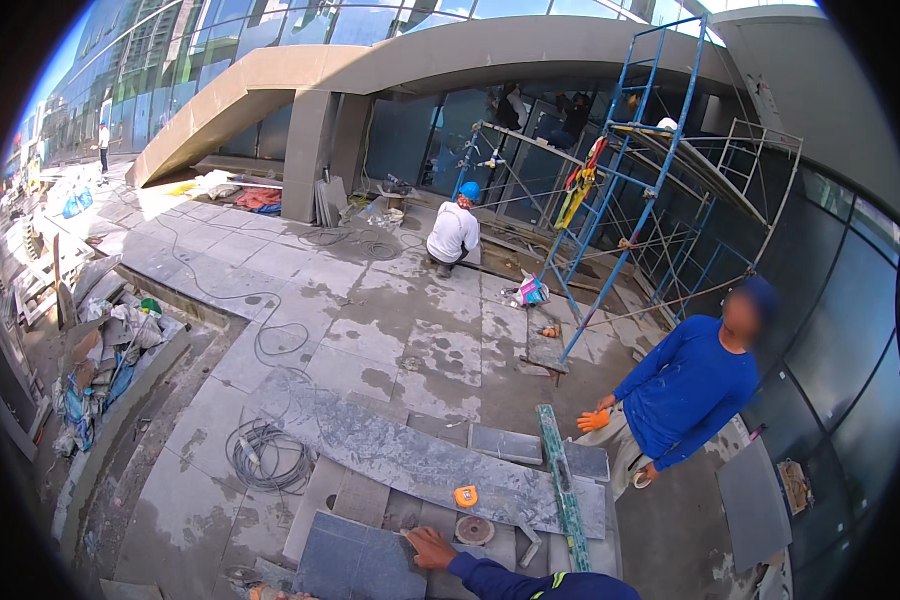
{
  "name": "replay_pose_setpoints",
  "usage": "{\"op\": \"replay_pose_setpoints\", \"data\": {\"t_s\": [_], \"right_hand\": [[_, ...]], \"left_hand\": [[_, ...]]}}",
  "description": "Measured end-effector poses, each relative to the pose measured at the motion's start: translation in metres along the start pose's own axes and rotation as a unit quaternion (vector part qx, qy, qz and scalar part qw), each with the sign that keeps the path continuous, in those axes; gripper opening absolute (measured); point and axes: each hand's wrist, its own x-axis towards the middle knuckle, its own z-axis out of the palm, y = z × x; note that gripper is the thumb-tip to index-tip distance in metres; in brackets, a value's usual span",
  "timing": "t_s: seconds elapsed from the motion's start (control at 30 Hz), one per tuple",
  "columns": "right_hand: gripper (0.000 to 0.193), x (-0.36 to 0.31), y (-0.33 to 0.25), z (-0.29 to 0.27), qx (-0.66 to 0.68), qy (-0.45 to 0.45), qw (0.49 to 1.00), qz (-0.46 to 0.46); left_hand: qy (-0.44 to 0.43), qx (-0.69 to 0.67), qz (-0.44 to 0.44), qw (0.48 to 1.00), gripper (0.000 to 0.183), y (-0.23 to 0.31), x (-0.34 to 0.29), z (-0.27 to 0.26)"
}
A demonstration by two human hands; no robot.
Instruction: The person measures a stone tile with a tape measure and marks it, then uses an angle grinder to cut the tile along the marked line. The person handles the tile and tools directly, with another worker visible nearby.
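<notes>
Tile (355,562) wants steadying flat imo; my right hand (431,549) touches its far-right corner, left hand (292,596) barely shows, can't tell either grip.

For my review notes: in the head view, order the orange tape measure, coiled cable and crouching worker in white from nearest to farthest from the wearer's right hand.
From the right hand:
1. Orange tape measure: just ahead, slightly right.
2. Coiled cable: ahead, left.
3. Crouching worker: far ahead.
</notes>
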Motion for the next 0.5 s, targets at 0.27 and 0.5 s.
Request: {"op": "replay_pose_setpoints", "data": {"t_s": [0.27,0.5], "right_hand": [[0.079,-0.055,0.046,0.013,-0.047,0.087,0.994,-0.045],[0.07,-0.037,0.039,0.016,-0.019,0.158,0.987,-0.034]], "left_hand": [[0.079,-0.307,-0.14,0.938,0.056,0.013,0.016,0.024],[0.136,-0.354,-0.109,0.919,0.04,0.077,0.023,0.062]]}}
